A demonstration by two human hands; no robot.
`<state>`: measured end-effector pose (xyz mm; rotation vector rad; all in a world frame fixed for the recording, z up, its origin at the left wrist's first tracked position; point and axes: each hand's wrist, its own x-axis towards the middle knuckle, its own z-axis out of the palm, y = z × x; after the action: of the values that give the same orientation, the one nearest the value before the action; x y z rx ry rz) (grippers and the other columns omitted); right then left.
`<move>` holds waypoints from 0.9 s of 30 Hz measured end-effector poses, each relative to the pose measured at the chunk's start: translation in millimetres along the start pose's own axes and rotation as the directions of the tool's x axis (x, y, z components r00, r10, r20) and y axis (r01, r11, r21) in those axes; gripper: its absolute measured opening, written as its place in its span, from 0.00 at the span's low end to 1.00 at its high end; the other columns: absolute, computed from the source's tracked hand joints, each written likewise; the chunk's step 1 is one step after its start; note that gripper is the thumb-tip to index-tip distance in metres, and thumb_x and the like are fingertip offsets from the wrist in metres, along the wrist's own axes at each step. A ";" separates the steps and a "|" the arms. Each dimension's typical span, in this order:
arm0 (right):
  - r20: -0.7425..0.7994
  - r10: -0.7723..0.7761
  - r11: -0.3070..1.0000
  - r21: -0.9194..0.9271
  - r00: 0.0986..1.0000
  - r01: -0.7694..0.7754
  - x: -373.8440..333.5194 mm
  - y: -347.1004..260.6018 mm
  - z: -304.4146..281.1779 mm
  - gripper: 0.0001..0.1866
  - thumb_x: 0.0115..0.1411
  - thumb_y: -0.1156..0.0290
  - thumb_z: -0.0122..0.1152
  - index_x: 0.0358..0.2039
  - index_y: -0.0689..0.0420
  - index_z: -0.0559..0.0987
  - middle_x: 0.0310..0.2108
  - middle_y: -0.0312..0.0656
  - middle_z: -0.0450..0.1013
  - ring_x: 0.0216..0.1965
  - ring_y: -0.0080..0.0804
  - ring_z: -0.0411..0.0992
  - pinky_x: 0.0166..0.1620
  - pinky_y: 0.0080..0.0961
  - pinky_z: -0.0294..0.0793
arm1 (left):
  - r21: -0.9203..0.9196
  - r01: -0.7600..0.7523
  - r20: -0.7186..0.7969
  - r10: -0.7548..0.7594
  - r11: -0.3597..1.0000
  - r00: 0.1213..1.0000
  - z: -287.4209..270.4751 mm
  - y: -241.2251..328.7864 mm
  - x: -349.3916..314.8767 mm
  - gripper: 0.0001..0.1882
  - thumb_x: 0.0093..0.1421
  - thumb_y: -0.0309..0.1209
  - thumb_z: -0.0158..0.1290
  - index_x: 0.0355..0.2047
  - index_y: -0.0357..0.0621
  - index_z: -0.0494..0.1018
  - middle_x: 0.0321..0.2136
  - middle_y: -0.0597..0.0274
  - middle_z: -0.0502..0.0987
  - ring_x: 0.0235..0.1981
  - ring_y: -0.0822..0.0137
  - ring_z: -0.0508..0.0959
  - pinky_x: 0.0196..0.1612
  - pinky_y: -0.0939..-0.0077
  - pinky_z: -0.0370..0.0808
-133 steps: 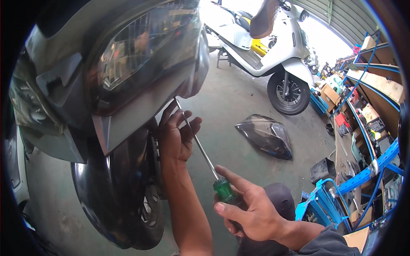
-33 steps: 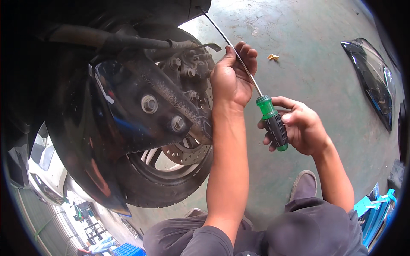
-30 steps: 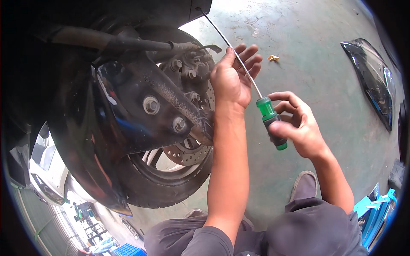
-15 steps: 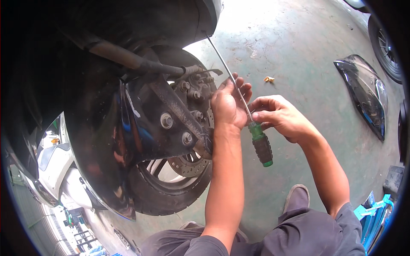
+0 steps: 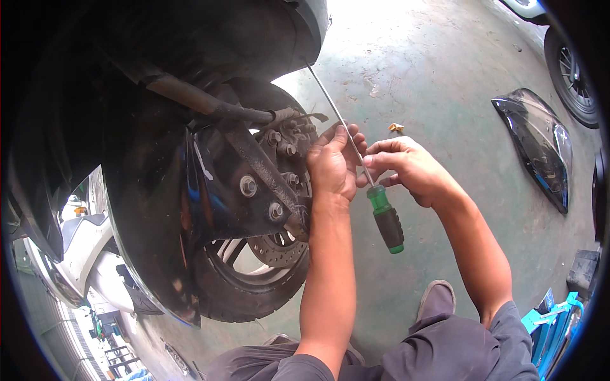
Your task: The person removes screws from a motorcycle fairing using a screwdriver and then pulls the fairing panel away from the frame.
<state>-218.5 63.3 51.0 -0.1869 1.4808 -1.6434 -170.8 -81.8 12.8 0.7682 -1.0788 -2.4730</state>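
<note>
A long screwdriver (image 5: 387, 222) with a green and black handle slants up and away, its tip at the lower edge of the motorcycle's dark rear body panel (image 5: 298, 38). Just above the handle, the thumb and fingers of my right hand (image 5: 410, 166) close on the metal shaft. Higher up, my left hand (image 5: 332, 166) is curled palm up, its thumb against the same shaft. Whatever the tip meets is hidden at the dark panel edge. Left of my left hand are the rear wheel (image 5: 254, 301), the brake disc (image 5: 276, 253) and bolts on the dark bracket.
A black glossy body panel (image 5: 537, 143) lies on the floor to the right. Beyond it stands another wheel (image 5: 570, 76). A small yellowish piece (image 5: 396, 127) lies near my right hand. Blue metal equipment (image 5: 553, 330) is at the lower right, and a white scooter (image 5: 82, 247) at the left.
My right fingers have shifted slightly up the shaft, away from the handle. The screwdriver handle looks turned a little. The whole view has shifted slightly.
</note>
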 end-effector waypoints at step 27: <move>-0.038 -0.185 0.804 -0.581 0.982 0.129 -88.7 116.1 -28.0 0.09 0.55 0.71 0.63 0.30 0.64 0.75 0.25 0.43 0.74 0.27 0.28 0.73 0.34 0.26 0.73 | -0.044 0.053 0.107 -0.048 0.998 0.993 20.1 20.5 -25.9 0.22 0.67 0.47 0.48 0.48 0.40 0.64 0.39 0.44 0.80 0.37 0.57 0.81 0.43 0.67 0.77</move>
<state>-125.6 156.7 -18.2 -0.5909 2.0573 -1.2868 -160.4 -71.0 48.4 0.6650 -1.0460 -2.5979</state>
